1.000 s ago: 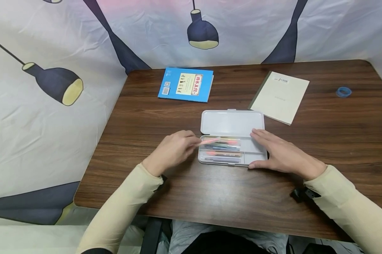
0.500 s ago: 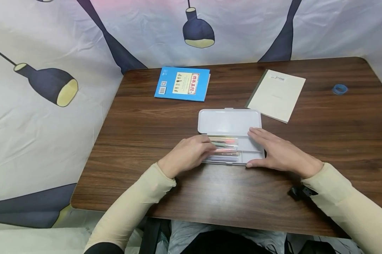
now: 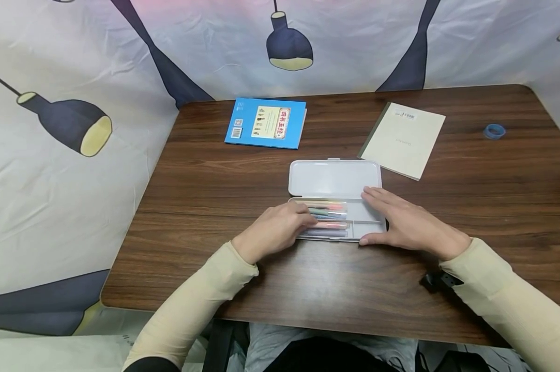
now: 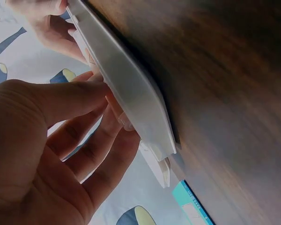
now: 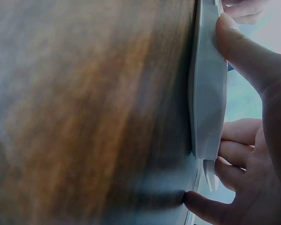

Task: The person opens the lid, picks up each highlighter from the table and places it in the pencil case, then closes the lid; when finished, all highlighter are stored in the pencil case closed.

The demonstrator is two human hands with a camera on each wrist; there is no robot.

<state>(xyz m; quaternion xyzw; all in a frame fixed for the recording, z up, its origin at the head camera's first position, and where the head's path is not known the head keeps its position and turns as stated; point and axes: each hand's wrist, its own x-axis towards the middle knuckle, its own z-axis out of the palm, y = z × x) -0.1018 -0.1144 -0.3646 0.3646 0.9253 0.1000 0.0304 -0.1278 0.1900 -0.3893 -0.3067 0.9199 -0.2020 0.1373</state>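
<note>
A white pencil case (image 3: 334,179) lies with its lid raised on the table. Several slim pens (image 3: 327,212) fill the left part of its tray. My left hand (image 3: 276,228) is over the tray's left end, thumb and fingers pinching an orange-pink pen (image 4: 114,106) down at the front row. Its other end (image 3: 332,225) shows beyond the fingertips in the head view. Across the case's right end spreads my right hand (image 3: 407,223), fingers fairly straight. Its thumb (image 5: 234,40) rests on the front rim, and fingertips touch the end wall in the right wrist view.
Behind the case lie a blue book (image 3: 266,124) at left and a cream notebook (image 3: 403,140) at right, its near corner close to the lid. A blue tape roll (image 3: 494,132) sits far right on the brown wooden table (image 3: 191,206). A printed curtain hangs behind.
My left hand has moved right and down into the tray, bringing the pink pen from above the back row to the front row. My right hand stays on the case.
</note>
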